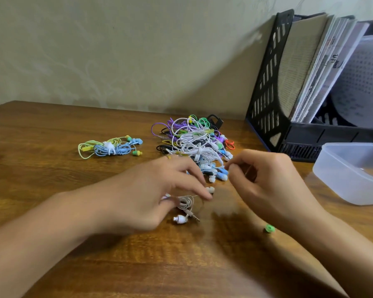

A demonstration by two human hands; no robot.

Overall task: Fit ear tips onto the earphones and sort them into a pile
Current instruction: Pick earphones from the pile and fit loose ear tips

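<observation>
Legible text: none can be read with certainty.
Papers in file rack point(323, 67): large dark printed characters on one cover, blurred; not readable.
Sheet at far right point(362, 82): rows of small dark print, too fine to read.
Plastic container point(351, 183): no marking visible.
Earphone pile point(194, 143): no brand or number legible.
</observation>
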